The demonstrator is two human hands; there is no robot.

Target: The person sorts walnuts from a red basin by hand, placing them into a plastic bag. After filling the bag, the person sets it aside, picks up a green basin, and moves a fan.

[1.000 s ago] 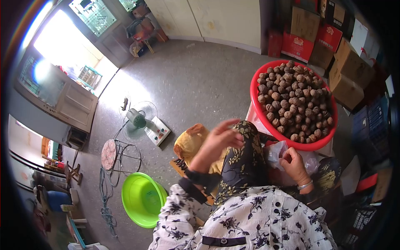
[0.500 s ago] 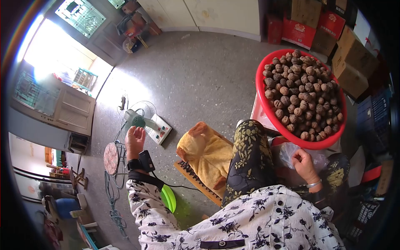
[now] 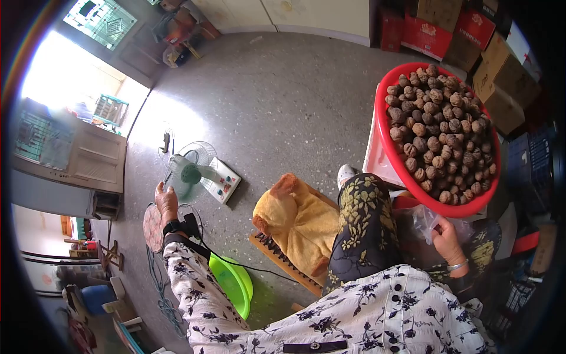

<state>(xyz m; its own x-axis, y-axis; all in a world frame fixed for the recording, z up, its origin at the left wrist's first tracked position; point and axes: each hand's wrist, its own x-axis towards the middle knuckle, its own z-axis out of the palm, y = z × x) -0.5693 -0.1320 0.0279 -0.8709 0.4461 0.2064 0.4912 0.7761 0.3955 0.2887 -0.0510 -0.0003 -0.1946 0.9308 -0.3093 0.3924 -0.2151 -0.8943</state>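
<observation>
Fingers of the right hand [image 3: 446, 236] are pinching the crinkled clear plastic bag [image 3: 425, 219] just below the round red plastic basin [image 3: 382, 127] of brown walnuts [image 3: 441, 133] — holding its mouth near the nuts. Well apart, the left hand [image 3: 165, 199] is reaching out, fingers loosely released, near the small white fan [image 3: 187, 172].
</observation>
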